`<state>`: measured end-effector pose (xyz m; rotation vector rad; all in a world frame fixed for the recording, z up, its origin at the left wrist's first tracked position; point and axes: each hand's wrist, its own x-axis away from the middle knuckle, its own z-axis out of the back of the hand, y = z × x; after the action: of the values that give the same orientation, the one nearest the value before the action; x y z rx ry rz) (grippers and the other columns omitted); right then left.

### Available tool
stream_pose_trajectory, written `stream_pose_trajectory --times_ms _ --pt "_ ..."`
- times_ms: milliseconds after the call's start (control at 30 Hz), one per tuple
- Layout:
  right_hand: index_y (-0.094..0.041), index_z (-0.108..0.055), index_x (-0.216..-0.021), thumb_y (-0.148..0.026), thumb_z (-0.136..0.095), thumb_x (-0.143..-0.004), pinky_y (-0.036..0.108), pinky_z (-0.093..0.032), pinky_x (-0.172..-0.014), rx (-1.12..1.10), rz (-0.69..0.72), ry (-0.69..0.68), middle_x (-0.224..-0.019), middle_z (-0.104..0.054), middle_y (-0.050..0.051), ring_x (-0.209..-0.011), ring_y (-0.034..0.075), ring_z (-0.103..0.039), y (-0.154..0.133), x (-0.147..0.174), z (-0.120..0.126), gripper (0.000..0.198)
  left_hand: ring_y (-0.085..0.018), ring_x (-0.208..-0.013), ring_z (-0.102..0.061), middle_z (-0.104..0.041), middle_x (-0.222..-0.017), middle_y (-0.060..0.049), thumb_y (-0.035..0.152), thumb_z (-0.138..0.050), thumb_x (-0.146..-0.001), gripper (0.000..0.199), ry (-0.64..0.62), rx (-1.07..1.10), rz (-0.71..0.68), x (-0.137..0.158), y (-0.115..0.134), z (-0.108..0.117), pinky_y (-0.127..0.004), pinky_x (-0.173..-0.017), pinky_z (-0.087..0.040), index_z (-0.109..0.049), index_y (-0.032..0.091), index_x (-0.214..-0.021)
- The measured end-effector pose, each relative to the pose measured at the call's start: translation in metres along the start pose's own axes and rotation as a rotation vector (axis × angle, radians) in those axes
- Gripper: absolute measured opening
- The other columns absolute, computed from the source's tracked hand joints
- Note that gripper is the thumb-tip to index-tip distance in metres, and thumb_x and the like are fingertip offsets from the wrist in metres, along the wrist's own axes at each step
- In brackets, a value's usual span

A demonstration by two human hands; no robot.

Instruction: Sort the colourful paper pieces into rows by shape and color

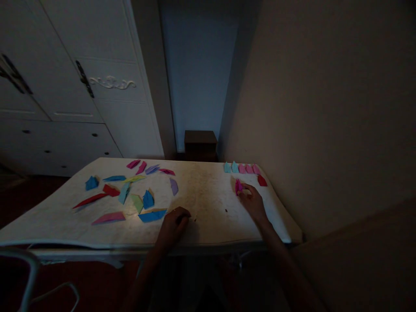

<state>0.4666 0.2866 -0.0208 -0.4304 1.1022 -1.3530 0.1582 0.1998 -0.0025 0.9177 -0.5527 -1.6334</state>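
Observation:
My right hand (pixel 252 203) pinches a magenta folded paper piece (pixel 238 186) between thumb and fingertips, at the right part of the table. Just beyond it, a red folded paper piece (pixel 261 180) lies near the right edge. Along the far right edge stand a light blue folded piece (pixel 227 167), another like it, and a short row of pink folded pieces (pixel 248 169). My left hand (pixel 175 222) rests on the table near the front edge, its fingers curled in with nothing seen in them. Nearest to it on the left is a blue folded paper (pixel 152 216).
Several folded papers in many colours lie scattered over the left half of the white table (pixel 201 190), among them a red strip (pixel 90 200) and a pink one (pixel 108 218). A wall (pixel 312 130) borders the right side. White cabinets (pixel 107 86) stand behind at left.

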Motion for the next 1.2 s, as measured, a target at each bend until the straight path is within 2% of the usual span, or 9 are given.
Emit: stream_pose_trajectory --times_ms 100,200,367,600,867,1033,1200 --pt "-0.014 -0.064 -0.110 -0.044 -0.059 -0.077 0.037 -0.050 -0.082 0.096 0.019 -0.025 -0.110 -0.067 0.012 -0.096 0.025 -0.062 0.003 -0.009 0.004 0.045 -0.020 -0.078 -0.063 -0.069 -0.083 -0.006 0.027 -0.046 -0.077 0.021 -0.097 -0.091 0.003 -0.002 -0.002 -0.008 -0.031 -0.071 -0.046 -0.065 0.019 -0.082" --pt "-0.015 -0.065 -0.107 -0.039 -0.057 -0.078 0.036 -0.047 -0.088 0.215 0.010 -0.086 -0.107 -0.067 0.011 -0.098 0.024 -0.061 0.006 -0.024 0.009 0.038 -0.020 -0.081 -0.063 -0.068 -0.086 -0.006 0.025 -0.046 -0.079 0.021 -0.098 -0.107 0.020 -0.001 -0.006 -0.009 -0.032 -0.073 -0.046 -0.064 0.019 -0.085" --pt "-0.016 -0.063 -0.110 -0.033 -0.055 -0.082 0.032 -0.046 -0.086 0.430 -0.074 -0.141 -0.106 -0.066 0.010 -0.097 0.022 -0.062 0.012 -0.050 0.012 0.034 -0.020 -0.080 -0.062 -0.067 -0.085 -0.007 0.026 -0.045 -0.082 0.020 -0.033 -0.105 -0.019 0.005 -0.008 -0.010 -0.032 -0.073 -0.047 -0.063 0.018 -0.085" --pt "-0.019 -0.059 -0.119 -0.043 -0.047 -0.090 0.033 -0.047 -0.080 0.740 -0.159 -0.150 -0.117 -0.060 0.014 -0.101 0.025 -0.061 0.008 -0.055 0.007 0.039 -0.019 -0.076 -0.062 -0.065 -0.081 -0.006 0.024 -0.045 -0.084 0.019 -0.006 -0.144 -0.070 0.008 -0.008 -0.010 -0.031 -0.070 -0.047 -0.063 0.019 -0.083" --pt "-0.022 -0.057 -0.123 -0.044 -0.043 -0.093 0.032 -0.048 -0.076 0.782 -0.168 -0.086 -0.125 -0.057 0.011 -0.102 0.024 -0.060 0.005 -0.051 0.003 0.040 -0.019 -0.075 -0.061 -0.064 -0.080 -0.005 0.021 -0.045 -0.082 0.017 -0.007 -0.137 -0.088 0.009 -0.007 -0.009 -0.030 -0.068 -0.046 -0.062 0.018 -0.083" --pt "-0.020 -0.056 -0.123 -0.045 -0.045 -0.092 0.033 -0.047 -0.080 0.761 -0.104 -0.031 -0.121 -0.060 0.011 -0.102 0.023 -0.060 0.010 -0.047 0.002 0.041 -0.019 -0.077 -0.061 -0.064 -0.082 -0.006 0.018 -0.045 -0.082 0.017 -0.007 -0.123 -0.071 0.011 -0.004 -0.010 -0.031 -0.071 -0.046 -0.062 0.018 -0.084" --pt "-0.021 -0.055 -0.122 -0.047 -0.044 -0.090 0.039 -0.047 -0.079 0.677 -0.121 -0.017 -0.125 -0.056 0.014 -0.103 0.029 -0.059 0.017 -0.044 0.002 0.043 -0.019 -0.081 -0.060 -0.064 -0.083 -0.006 0.016 -0.047 -0.081 0.015 -0.019 -0.110 -0.042 0.012 -0.004 -0.010 -0.032 -0.073 -0.045 -0.062 0.018 -0.084"
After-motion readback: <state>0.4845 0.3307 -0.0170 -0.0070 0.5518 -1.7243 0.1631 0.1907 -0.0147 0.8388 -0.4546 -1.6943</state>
